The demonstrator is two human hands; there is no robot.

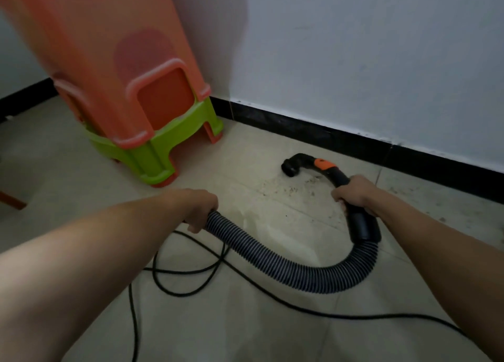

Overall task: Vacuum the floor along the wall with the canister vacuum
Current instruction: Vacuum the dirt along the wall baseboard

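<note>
A ribbed black-and-white vacuum hose (289,269) curves across the tiled floor from left to right. My left hand (200,207) grips its left end. My right hand (354,192) is closed around the black curved handle (362,225), which has an orange band (323,165). The handle's open black nozzle end (290,168) points down at the floor near the black baseboard (354,140). Dust and crumbs (294,188) lie on the tile just below the nozzle. The canister itself is out of view.
A stack of orange and green plastic stools (141,132) stands left of the nozzle, by the corner. A black power cord (207,288) loops over the floor in front of me. More dirt (436,206) lies along the wall at right.
</note>
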